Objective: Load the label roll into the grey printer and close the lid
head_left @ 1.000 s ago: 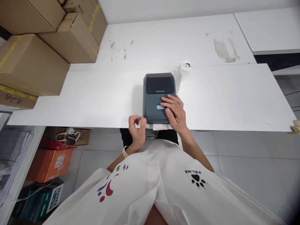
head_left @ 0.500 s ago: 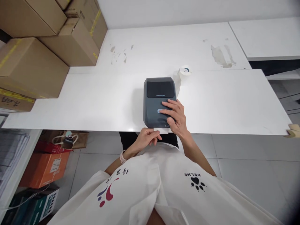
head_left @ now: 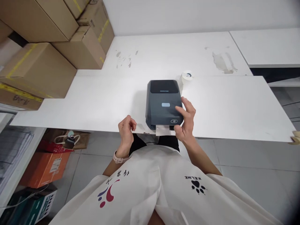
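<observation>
A dark grey label printer (head_left: 159, 112) stands near the table's front edge, its light button in the middle of the top. From its front slot a white label strip (head_left: 162, 130) sticks out over the edge. My right hand (head_left: 187, 120) is at the printer's right front corner, fingers spread, with the index fingertip over its top and the thumb by the front. To the left of the printer, apart from it, my left hand (head_left: 127, 128) is curled closed at the table edge, with nothing visible in it. Behind the printer lies a roll of white labels (head_left: 187, 76), its strip running toward the printer's back.
The white table (head_left: 222, 106) stretches to both sides. Cardboard boxes (head_left: 39, 68) are stacked at its left end. Below on the left are an orange box (head_left: 44, 168) and a paper bag (head_left: 81, 142). A worn patch (head_left: 222, 62) marks the table at the back right.
My left hand has let go of the label strip and moved left, away from the printer. My right hand has shifted from the printer's top and button to its right front corner.
</observation>
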`<state>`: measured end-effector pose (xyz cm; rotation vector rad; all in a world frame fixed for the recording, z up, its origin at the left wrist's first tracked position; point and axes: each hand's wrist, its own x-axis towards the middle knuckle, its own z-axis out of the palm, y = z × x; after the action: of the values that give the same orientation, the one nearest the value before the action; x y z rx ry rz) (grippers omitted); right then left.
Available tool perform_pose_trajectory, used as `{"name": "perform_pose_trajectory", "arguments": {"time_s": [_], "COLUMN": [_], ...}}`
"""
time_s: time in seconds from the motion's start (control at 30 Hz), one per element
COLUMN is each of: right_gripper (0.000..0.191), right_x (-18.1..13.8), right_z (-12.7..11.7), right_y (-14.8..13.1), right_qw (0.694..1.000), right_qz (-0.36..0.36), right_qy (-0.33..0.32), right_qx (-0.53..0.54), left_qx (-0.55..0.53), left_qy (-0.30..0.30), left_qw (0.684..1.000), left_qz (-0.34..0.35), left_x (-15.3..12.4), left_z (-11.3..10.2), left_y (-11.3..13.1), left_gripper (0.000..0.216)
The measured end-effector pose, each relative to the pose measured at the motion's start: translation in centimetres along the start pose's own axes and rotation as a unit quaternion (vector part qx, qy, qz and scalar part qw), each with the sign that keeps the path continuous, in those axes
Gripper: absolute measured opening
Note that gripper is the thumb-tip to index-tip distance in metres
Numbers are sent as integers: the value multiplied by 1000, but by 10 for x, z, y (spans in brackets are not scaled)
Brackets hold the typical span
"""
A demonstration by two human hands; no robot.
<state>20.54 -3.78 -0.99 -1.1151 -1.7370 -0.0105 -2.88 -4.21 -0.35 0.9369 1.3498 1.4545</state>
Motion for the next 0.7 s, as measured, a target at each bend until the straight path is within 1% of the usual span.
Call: {"name": "perform_pose_trajectory", "arguments": {"time_s": [0.07,0.13,0.17,0.2,0.27,0.33,0.37,0.43,0.47,0.5,0.53,0.57,0.63,0.67,0.7], "right_gripper": [63,69,69,68,67,68,70,72,76,80,83,81,66,57,50], "right_x": [21,54,73,94,136,174,190,214,222,225,225,221,203,191,178], "right_z": [2,4,5,7,10,15,18,22,23,23,23,21,17,14,13], "right_y": [1,4,8,12,24,39,46,57,59,59,57,53,42,37,34], "right_qw": [999,996,993,990,982,979,978,976,976,978,981,984,986,989,995], "right_qz": [-4,-17,-25,-34,-30,15,43,90,97,89,69,43,-3,-12,-12], "right_qy": [30,66,82,90,89,67,55,31,23,25,45,76,129,124,89], "right_qx": [14,49,75,105,164,193,198,197,193,187,175,156,104,77,51], "left_qx": [22,62,86,108,141,153,155,158,160,164,167,171,178,184,191], "left_qy": [0,-26,-47,-73,-129,-176,-190,-198,-196,-190,-183,-178,-172,-169,-167], "left_qw": [1000,998,995,991,982,972,969,967,967,968,969,969,969,968,967], "left_qz": [8,13,14,11,-3,-12,-12,-2,2,3,2,0,2,6,12], "left_x": [11,24,31,37,49,59,62,67,69,69,69,69,67,67,66], "left_z": [5,15,21,28,42,54,58,64,66,66,66,66,66,65,65], "left_y": [-4,-6,-7,-8,-9,-13,-16,-22,-25,-27,-29,-30,-30,-29,-28], "left_gripper": [33,18,23,32,50,64,68,73,75,75,76,75,78,81,85]}}
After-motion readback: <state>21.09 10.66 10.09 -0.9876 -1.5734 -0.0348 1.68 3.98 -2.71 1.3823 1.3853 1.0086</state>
